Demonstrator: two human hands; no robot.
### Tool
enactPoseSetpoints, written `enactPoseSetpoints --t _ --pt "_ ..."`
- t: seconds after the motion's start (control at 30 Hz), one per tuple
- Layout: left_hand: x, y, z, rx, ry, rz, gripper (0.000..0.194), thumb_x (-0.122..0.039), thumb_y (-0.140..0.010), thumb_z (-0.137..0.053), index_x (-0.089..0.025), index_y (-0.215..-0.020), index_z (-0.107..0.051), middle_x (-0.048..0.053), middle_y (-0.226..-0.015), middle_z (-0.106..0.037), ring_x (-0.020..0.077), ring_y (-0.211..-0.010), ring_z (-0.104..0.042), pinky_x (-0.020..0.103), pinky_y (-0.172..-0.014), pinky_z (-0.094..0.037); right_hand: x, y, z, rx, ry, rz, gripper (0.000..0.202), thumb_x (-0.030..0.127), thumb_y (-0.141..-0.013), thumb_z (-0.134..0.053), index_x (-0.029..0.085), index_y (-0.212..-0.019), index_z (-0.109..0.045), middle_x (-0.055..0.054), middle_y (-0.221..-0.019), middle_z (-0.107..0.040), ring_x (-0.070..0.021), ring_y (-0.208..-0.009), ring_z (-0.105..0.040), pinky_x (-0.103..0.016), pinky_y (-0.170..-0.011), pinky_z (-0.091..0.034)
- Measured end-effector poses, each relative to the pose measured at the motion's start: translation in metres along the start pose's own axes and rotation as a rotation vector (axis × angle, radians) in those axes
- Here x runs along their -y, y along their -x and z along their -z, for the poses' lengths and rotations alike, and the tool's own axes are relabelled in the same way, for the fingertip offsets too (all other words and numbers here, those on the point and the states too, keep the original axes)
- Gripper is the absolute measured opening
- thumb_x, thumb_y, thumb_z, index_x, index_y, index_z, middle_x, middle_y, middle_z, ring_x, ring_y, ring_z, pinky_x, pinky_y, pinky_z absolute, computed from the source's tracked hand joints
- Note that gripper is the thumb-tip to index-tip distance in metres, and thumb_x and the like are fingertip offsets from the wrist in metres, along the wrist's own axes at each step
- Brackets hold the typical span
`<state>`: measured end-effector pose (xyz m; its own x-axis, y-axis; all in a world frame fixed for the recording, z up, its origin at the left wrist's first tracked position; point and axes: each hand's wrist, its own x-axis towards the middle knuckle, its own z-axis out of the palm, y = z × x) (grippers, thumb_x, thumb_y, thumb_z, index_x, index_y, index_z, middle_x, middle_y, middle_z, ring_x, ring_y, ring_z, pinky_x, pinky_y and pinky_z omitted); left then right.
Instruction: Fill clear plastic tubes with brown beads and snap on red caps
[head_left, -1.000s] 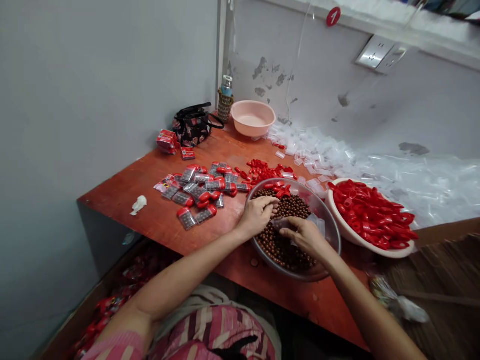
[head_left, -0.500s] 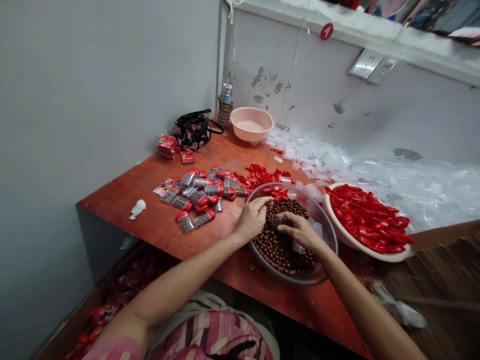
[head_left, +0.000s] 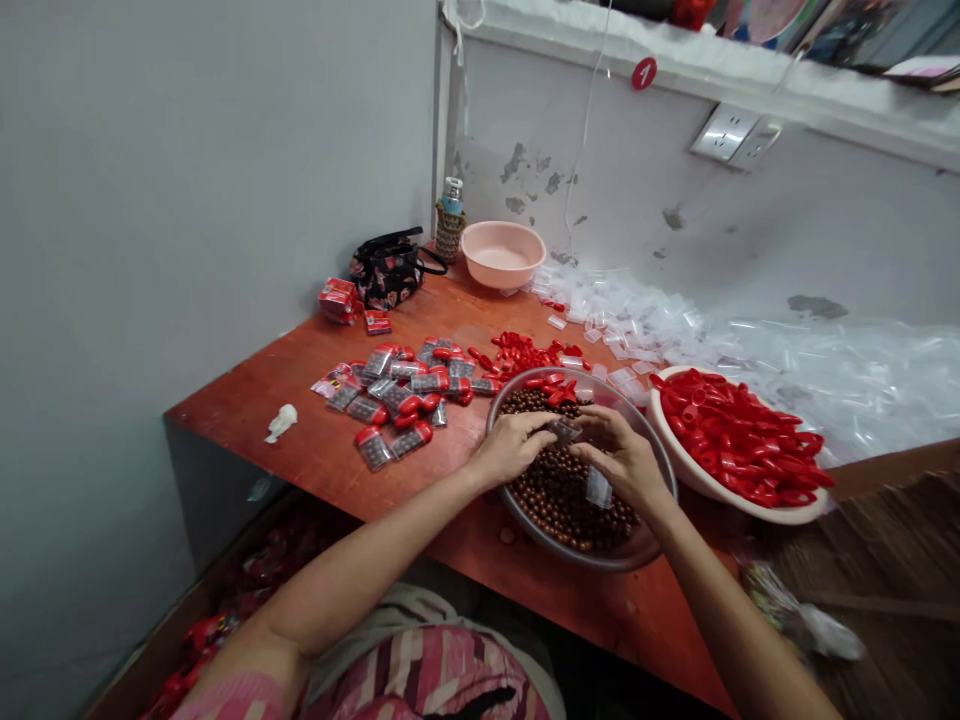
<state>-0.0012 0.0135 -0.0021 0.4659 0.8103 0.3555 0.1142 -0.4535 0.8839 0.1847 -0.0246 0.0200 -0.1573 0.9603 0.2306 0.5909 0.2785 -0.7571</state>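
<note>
Closing inward since the earlier frame, the left hand (head_left: 511, 450) pinches a clear case (head_left: 564, 431) above brown beads (head_left: 559, 505) in a bowl (head_left: 651, 540); the right hand (head_left: 628, 465) spreads its fingers alongside. Loose fingertips could drop the case; red caps (head_left: 525, 352) lie beyond.

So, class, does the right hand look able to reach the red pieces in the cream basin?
Probably yes: the right hand is over the grey bowl, the uncovered cream basin stands beside it, and only the rims lie between hand and red pieces.
</note>
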Motion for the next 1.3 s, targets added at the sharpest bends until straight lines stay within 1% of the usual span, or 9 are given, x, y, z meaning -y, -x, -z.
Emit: enactPoseSetpoints --t 0.07,0.17,0.33,0.47,0.73,0.83,0.97,1.13,1.3 --pt "0.002 -0.001 0.000 0.051 0.016 -0.014 0.030 -0.017 -0.080 -0.050 -0.018 -0.107 -0.062 0.004 -0.107 -0.066 0.0158 -0.099 -0.059 0.026 -0.091 -0.042 0.005 0.002 0.006 0.025 0.114 0.126 0.035 0.029 -0.080 -0.055 0.026 -0.115 -0.050 -0.005 -0.108 -0.059 -0.0183 -0.096 -0.058 -0.034 -0.085 -0.046" --pt "0.005 -0.004 0.001 0.134 0.042 -0.015 0.030 -0.016 -0.079 -0.050 -0.019 -0.106 -0.063 0.003 -0.105 -0.066 0.0156 -0.098 -0.059 0.026 -0.091 -0.042 0.008 0.002 0.008 0.074 0.239 0.234 0.026 0.026 -0.084 -0.048 0.027 -0.109 -0.056 -0.005 -0.109 -0.059 -0.0188 -0.103 -0.055 -0.035 -0.091 -0.042" --pt "0.009 -0.006 0.002 0.117 0.076 0.037 0.028 -0.018 -0.078 -0.052 -0.017 -0.103 -0.064 0.004 -0.105 -0.066 0.0165 -0.098 -0.059 0.027 -0.091 -0.042 0.007 -0.003 0.006 0.037 0.222 0.192 0.018 0.028 -0.079 -0.055 0.023 -0.096 -0.056 -0.004 -0.093 -0.064 -0.0176 -0.087 -0.060 -0.031 -0.080 -0.048" --pt "0.008 -0.007 0.003 0.120 0.126 0.041 0.028 -0.018 -0.078 -0.051 -0.015 -0.102 -0.064 0.005 -0.103 -0.067 0.0164 -0.095 -0.060 0.026 -0.088 -0.043 0.011 -0.005 0.010 0.071 0.223 0.159 0.008 0.028 -0.079 -0.055 0.022 -0.084 -0.055 -0.002 -0.083 -0.064 -0.0157 -0.077 -0.060 -0.027 -0.071 -0.048" --pt "0.005 -0.005 0.004 0.092 0.064 0.034 0.027 -0.018 -0.079 -0.051 -0.017 -0.101 -0.065 0.004 -0.102 -0.067 0.0160 -0.095 -0.060 0.027 -0.088 -0.043 0.009 -0.002 0.009 0.118 0.254 0.149 0.011 0.030 -0.083 -0.051 0.024 -0.089 -0.057 -0.002 -0.082 -0.065 -0.0154 -0.074 -0.061 -0.027 -0.070 -0.049" --pt "0.004 -0.005 0.005 0.090 0.067 0.028 0.027 -0.018 -0.079 -0.050 -0.018 -0.101 -0.065 0.003 -0.101 -0.067 0.0158 -0.094 -0.060 0.027 -0.088 -0.043 0.012 -0.006 0.013 0.076 0.240 0.189 0.029 0.032 -0.080 -0.056 0.025 -0.108 -0.053 -0.005 -0.099 -0.063 -0.0179 -0.087 -0.060 -0.031 -0.078 -0.050" --pt "0.005 -0.005 0.006 0.123 0.102 0.002 0.028 -0.019 -0.078 -0.051 -0.018 -0.103 -0.064 0.004 -0.103 -0.067 0.0167 -0.095 -0.060 0.028 -0.089 -0.042 0.019 -0.011 0.019 0.188 0.335 0.361 0.031 0.026 -0.085 -0.049 0.028 -0.116 -0.053 -0.006 -0.119 -0.054 -0.0191 -0.108 -0.053 -0.034 -0.090 -0.045" --pt "0.007 -0.006 0.006 0.063 0.168 0.023 0.026 -0.019 -0.078 -0.053 -0.014 -0.100 -0.065 0.006 -0.101 -0.067 0.0170 -0.095 -0.060 0.027 -0.088 -0.043 0.014 -0.008 0.017 0.165 0.315 0.386 0.024 0.023 -0.085 -0.047 0.026 -0.108 -0.056 -0.005 -0.109 -0.061 -0.0170 -0.100 -0.057 -0.031 -0.087 -0.048" --pt "0.005 -0.006 0.006 0.063 0.148 0.010 0.025 -0.016 -0.078 -0.052 -0.016 -0.099 -0.066 0.005 -0.101 -0.068 0.0159 -0.094 -0.060 0.026 -0.088 -0.043 0.012 -0.007 0.017 0.204 0.330 0.333 0.032 0.025 -0.084 -0.050 0.026 -0.116 -0.048 -0.004 -0.107 -0.062 -0.0170 -0.098 -0.059 -0.030 -0.085 -0.048"
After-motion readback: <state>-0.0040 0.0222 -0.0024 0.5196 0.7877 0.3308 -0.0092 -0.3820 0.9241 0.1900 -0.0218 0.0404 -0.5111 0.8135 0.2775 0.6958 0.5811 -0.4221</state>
